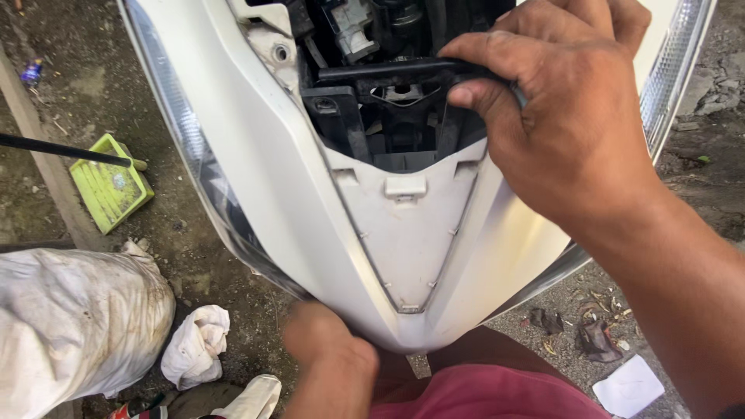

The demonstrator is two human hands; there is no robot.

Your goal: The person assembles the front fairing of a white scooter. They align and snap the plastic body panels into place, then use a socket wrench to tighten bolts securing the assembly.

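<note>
White scooter front cover (403,233) over dirt ground (93,85), centre frame.
Its V-tip points down-frame, long axis vertical; right hand (566,116) fingers clamp the black bracket (388,71); left hand (330,361) blurred, fingers unclear.

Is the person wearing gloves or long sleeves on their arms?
No gloves. Both the right hand and the left hand are bare. The right forearm is bare too, with no sleeve on the part that shows. The left hand is blurred, and its wrist shows no sleeve either. No rings are visible.
</note>
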